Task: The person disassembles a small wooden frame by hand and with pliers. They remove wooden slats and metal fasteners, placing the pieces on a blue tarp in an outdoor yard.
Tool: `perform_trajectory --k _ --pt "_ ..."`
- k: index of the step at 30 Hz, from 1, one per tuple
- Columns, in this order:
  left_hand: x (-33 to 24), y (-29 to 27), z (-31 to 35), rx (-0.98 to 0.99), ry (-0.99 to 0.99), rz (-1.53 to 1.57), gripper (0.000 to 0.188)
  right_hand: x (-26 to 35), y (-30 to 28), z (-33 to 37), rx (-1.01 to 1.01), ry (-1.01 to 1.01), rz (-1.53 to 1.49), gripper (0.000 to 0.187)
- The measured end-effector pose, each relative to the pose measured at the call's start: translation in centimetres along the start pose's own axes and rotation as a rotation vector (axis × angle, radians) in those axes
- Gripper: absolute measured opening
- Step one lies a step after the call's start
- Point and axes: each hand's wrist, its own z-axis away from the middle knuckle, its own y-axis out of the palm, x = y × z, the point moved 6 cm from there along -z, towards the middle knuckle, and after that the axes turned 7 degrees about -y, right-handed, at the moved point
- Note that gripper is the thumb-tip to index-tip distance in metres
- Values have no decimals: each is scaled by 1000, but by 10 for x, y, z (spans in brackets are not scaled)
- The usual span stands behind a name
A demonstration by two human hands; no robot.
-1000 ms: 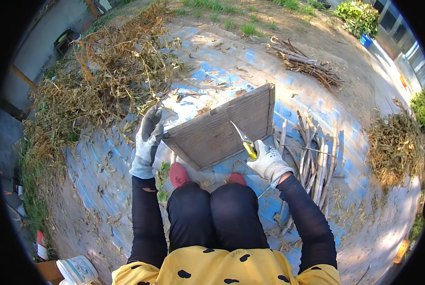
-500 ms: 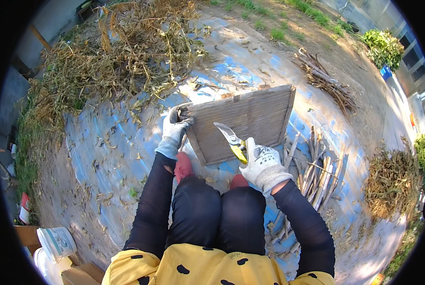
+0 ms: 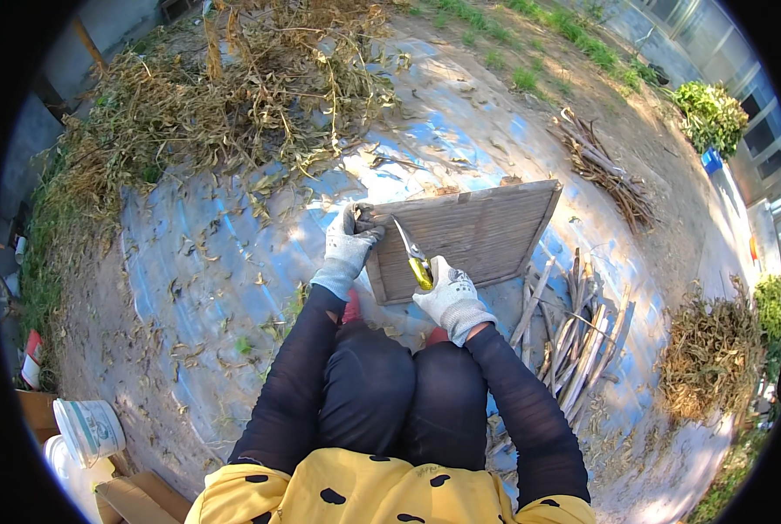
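Note:
My right hand [image 3: 452, 297], in a pale printed work glove, is closed round the yellow handles of a pair of pruning shears [image 3: 418, 266]. Their metal blades point away from me, toward the left part of a framed, slatted wooden board [image 3: 469, 236]. Beside the shear tips, at the board's upper left corner, is my gloved left hand [image 3: 349, 244]. Its dark-coated fingers are curled closed, and what lies inside them is hidden. Some green leaves [image 3: 296, 301] show beside my left forearm.
A blue sheet [image 3: 190, 288] strewn with dry leaves covers the ground. Dried plants [image 3: 224, 113] are heaped far left. Cut sticks [image 3: 583, 336] lie at right, with a twig bundle [image 3: 604, 166] beyond. A white bucket [image 3: 89, 432] and cardboard box [image 3: 141, 498] stand near left.
My right hand has brought the shears left, closer to my left hand, and their blades now point more directly away. Green leaves have appeared by my left forearm. My left hand stays by the board's corner.

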Motion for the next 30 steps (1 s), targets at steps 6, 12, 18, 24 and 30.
perform_trajectory --k 6,12,18,24,30 --pt "-4 -3 -5 -22 -16 -60 37 1 19 -11 228 98 -723 28" --pt "0 -2 -7 -40 68 -106 35 59 16 22 768 336 -2187 26" --pt "-5 6 7 -21 67 45 34 58 35 19 581 205 -1999 25" --pt "1 -5 14 -54 83 3 35 66 21 25 519 297 -1876 28" --pt "33 -22 44 -159 53 17 37 59 -38 0 9 -195 -1682 25"
